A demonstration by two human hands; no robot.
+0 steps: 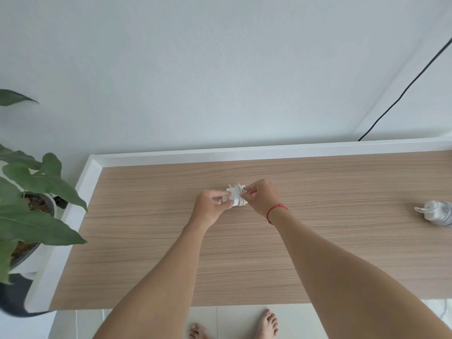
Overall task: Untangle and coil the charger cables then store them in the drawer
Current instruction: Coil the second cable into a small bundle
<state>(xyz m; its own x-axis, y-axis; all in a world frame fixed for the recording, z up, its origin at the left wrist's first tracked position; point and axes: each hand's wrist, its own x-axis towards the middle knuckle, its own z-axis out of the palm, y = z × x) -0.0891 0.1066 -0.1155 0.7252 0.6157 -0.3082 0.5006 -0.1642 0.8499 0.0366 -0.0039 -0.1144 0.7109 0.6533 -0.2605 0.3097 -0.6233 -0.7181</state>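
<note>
Feet [266, 322], bare, stand on pale floor tiles [242, 316] at the near edge of the wooden table [146, 241]. Both forearms reach forward over the tabletop. The right wrist carries a red string bracelet [276, 209].

At mid-table both hands meet on the coiled white cable [236, 198], held just above the surface; whether it touches the wood cannot be told. The left hand [210, 204] grips the bundle's left side, fingers curled and thumb pressed against the coils. The right hand [263, 198] pinches the bundle's upper right end between thumb and fingertips, the remaining fingers curled in. A short cable end sticks up from the top of the bundle.

A second coiled charger [435, 212], white and grey, lies on the table far to the right, well apart from the hands.

A potted plant [36, 184] stands beside the table's left edge. A white raised rim [220, 152] borders the far and left sides. Beyond it, a black cord [403, 89] runs diagonally down the wall [220, 69] at the right.
</note>
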